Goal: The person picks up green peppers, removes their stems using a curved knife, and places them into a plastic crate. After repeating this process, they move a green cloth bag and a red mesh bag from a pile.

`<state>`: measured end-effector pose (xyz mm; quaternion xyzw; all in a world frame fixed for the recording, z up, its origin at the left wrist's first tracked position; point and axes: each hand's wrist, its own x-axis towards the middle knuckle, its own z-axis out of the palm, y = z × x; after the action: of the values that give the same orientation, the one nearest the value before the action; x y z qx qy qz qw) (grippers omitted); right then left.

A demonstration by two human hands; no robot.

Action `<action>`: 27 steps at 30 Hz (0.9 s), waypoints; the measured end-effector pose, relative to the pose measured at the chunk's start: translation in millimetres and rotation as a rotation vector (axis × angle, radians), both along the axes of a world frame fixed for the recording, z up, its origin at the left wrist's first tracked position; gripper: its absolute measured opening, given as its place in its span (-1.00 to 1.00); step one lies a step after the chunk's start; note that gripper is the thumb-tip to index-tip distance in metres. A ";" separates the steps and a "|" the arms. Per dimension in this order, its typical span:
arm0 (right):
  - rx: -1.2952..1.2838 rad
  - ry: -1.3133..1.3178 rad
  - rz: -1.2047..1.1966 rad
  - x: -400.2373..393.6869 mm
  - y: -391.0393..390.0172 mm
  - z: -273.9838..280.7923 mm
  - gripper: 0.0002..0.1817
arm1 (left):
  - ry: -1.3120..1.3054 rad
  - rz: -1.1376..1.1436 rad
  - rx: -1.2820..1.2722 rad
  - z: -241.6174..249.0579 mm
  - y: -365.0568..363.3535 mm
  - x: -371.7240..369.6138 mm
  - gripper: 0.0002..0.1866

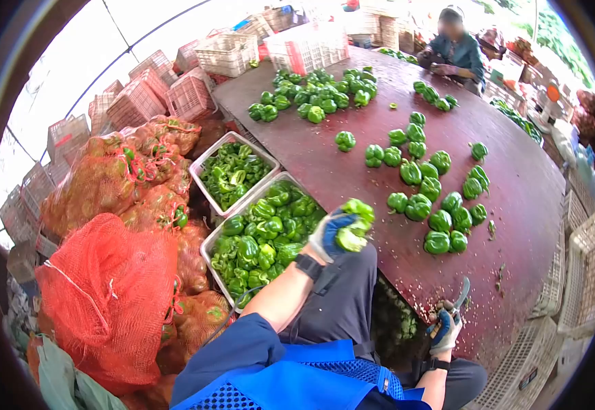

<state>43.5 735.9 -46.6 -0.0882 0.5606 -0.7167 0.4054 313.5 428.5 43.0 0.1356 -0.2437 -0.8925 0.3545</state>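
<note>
My left hand (330, 236), in a blue-and-white glove, is closed on a cut green bell pepper (357, 217) whose pale inside shows. It is raised over my knee, close to the white crate of green peppers (208, 247). At the table's near edge my right hand (445, 331), gloved as well, grips a small curved knife (462, 292) with its blade pointing up. Whole green bell peppers (418, 207) lie in loose groups on the dark red table (516, 225) ahead of my hands. Pale seeds and scraps are scattered near the knife.
A second white crate (195, 171) holds cut green pieces. Red mesh sacks (113, 294) pile up on the left, with stacked plastic crates (191, 96) behind. More crates (588, 273) line the right side. Another person (458, 55) sits at the far side of the table.
</note>
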 end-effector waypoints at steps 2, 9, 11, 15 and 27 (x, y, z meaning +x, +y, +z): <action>-0.023 -0.031 0.002 -1.6 -0.9 -7.2 -0.70 | 0.038 0.165 0.019 -15.5 -29.1 44.8 -0.63; 0.070 -0.028 -0.021 -6.1 -4.3 -16.4 -0.70 | -0.093 0.857 0.072 28.3 -198.3 222.2 -0.43; 0.066 -0.031 -0.033 -6.9 -6.4 -18.1 -0.70 | -0.212 1.018 0.222 19.4 -235.6 253.8 -0.25; 0.093 -0.010 -0.072 -6.9 -9.0 -25.0 -0.71 | -0.353 0.898 0.420 -46.3 -254.9 273.6 -0.36; -0.072 -0.164 -0.042 -2.6 -10.3 -22.4 -0.68 | -0.648 0.395 -0.224 -40.0 -148.1 40.8 -0.87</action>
<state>40.9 725.5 -69.0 -0.0323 0.5011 -0.7494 0.4315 354.3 280.4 2.9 0.4149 -0.4082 -0.6859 0.4367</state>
